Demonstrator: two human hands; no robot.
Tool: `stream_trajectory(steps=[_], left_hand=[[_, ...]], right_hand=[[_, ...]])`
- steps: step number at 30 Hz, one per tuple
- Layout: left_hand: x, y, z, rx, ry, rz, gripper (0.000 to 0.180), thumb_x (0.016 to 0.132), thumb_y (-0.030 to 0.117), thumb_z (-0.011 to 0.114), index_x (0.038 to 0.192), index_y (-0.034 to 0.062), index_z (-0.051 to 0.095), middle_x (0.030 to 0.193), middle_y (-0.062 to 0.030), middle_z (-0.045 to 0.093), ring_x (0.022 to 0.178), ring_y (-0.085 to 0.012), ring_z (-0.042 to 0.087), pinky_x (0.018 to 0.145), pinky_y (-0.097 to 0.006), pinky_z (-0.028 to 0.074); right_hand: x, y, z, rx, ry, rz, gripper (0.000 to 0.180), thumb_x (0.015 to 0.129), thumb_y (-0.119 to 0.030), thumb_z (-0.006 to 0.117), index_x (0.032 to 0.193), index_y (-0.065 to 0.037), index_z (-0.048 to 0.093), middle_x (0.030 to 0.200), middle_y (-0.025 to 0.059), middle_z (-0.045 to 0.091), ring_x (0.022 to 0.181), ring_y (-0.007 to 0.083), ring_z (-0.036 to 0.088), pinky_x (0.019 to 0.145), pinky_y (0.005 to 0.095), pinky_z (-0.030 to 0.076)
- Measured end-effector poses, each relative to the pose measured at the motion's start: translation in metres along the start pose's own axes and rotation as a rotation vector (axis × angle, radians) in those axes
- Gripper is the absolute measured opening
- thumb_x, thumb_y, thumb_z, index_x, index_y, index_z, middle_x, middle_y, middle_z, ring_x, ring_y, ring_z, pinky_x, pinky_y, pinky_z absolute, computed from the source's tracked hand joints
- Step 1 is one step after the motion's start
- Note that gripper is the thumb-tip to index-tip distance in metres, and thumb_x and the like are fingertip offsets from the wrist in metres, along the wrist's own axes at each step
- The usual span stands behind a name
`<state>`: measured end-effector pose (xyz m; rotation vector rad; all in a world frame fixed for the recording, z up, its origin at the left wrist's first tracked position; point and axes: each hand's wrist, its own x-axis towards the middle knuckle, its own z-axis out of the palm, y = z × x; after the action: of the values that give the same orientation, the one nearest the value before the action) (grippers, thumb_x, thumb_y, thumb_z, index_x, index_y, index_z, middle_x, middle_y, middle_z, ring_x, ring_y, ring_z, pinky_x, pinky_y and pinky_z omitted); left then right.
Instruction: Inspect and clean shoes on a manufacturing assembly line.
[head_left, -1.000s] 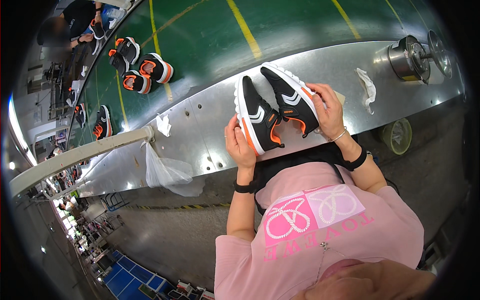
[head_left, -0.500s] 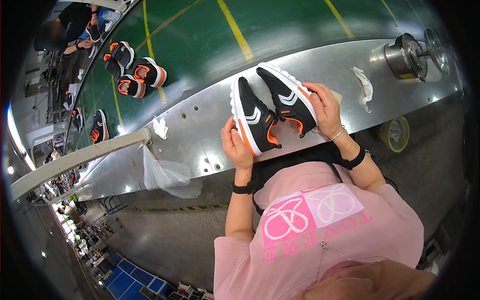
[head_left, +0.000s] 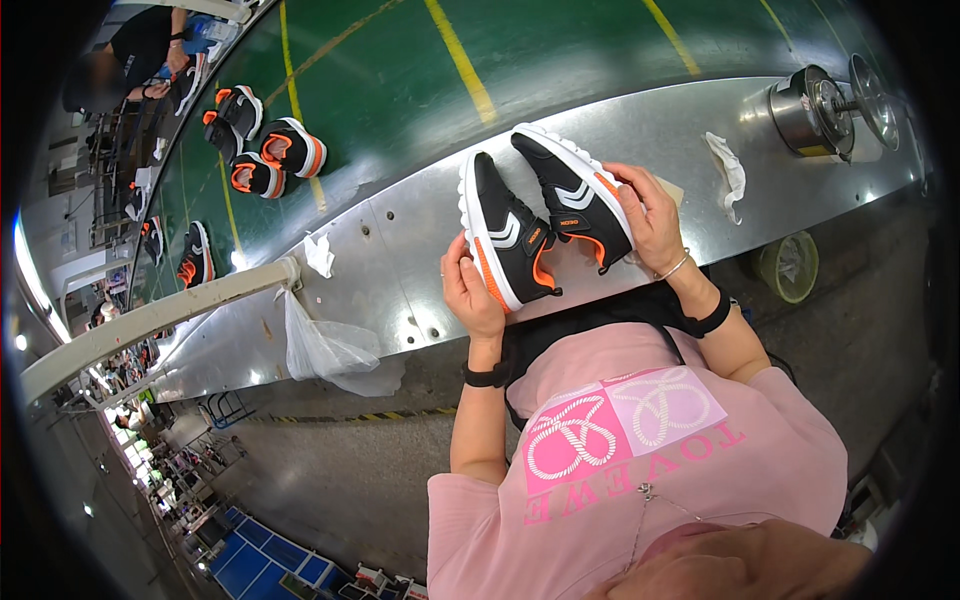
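Two black sneakers with white soles and orange trim rest side by side over the metal bench edge, toes pointing away from me. My left hand is closed around the heel side of the left sneaker, fingers along its outer sole. Around the outer side of the right sneaker, my right hand is closed, with the thumb near the collar. The heels sit close together and the toes lean slightly apart. Both insides are partly visible, with orange lining.
Several matching sneakers lie on the green conveyor belt. A white rail crosses at left, beside a plastic bag. Crumpled paper and a metal canister sit at right. A co-worker's hand is far left.
The sneakers on the belt have shifted slightly left. The co-worker's hands and shoe have moved a little. My hands and the two sneakers have stayed almost still.
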<state>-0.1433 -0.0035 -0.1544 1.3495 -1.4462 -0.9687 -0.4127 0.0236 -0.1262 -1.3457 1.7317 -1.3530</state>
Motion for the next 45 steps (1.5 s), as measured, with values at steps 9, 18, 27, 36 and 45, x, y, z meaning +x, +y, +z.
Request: stream_trajectory(steps=[9, 18, 27, 36, 45], left_hand=[[0.002, 0.0, 0.001, -0.029, -0.005, -0.017, 0.036, 0.105, 0.014, 0.037, 0.131, -0.0034, 0.054, 0.121, -0.0126, 0.061, 0.11, -0.018, 0.058, 0.098, -0.031, 0.044], [0.003, -0.005, -0.001, -0.04, -0.027, -0.031, 0.037, 0.105, 0.017, 0.039, 0.134, -0.0025, 0.05, 0.123, -0.0118, 0.059, 0.111, -0.0175, 0.056, 0.1, -0.031, 0.042], [0.008, 0.022, 0.007, -0.14, -0.111, -0.189, 0.046, 0.105, 0.022, 0.048, 0.142, -0.0045, 0.042, 0.135, -0.0151, 0.053, 0.124, -0.0209, 0.051, 0.106, -0.034, 0.039], [0.015, 0.027, 0.002, -0.511, -0.139, -0.423, 0.047, 0.107, 0.024, 0.045, 0.145, -0.0016, 0.037, 0.136, -0.0156, 0.054, 0.121, -0.02, 0.056, 0.101, -0.033, 0.047], [0.017, 0.045, 0.03, -0.787, -0.151, -0.578, 0.047, 0.109, 0.035, 0.034, 0.142, 0.0023, 0.041, 0.134, -0.0127, 0.056, 0.121, -0.022, 0.057, 0.104, -0.037, 0.046]], right_hand=[[0.002, -0.002, -0.001, 0.031, -0.038, 0.02, 0.03, 0.101, -0.018, 0.049, 0.122, -0.003, 0.063, 0.111, 0.015, 0.066, 0.099, 0.0265, 0.064, 0.088, 0.0318, 0.048], [0.003, 0.002, -0.002, 0.068, -0.076, 0.034, 0.033, 0.102, -0.021, 0.048, 0.126, -0.002, 0.061, 0.113, 0.0152, 0.065, 0.102, 0.0257, 0.064, 0.09, 0.0311, 0.048], [0.004, 0.005, -0.004, 0.193, -0.125, 0.177, 0.038, 0.104, -0.026, 0.05, 0.132, -0.001, 0.058, 0.119, 0.0124, 0.067, 0.107, 0.0184, 0.063, 0.093, 0.0281, 0.047], [0.014, 0.009, -0.012, 0.696, -0.152, 0.429, 0.044, 0.108, -0.029, 0.043, 0.14, 0.0, 0.051, 0.124, 0.0106, 0.064, 0.111, 0.0145, 0.062, 0.095, 0.0257, 0.05], [-0.01, 0.013, 0.018, 1.108, -0.268, 0.58, 0.06, 0.108, -0.034, 0.039, 0.156, -0.001, 0.02, 0.146, 0.0114, 0.047, 0.128, 0.0153, 0.052, 0.105, 0.0314, 0.047]])
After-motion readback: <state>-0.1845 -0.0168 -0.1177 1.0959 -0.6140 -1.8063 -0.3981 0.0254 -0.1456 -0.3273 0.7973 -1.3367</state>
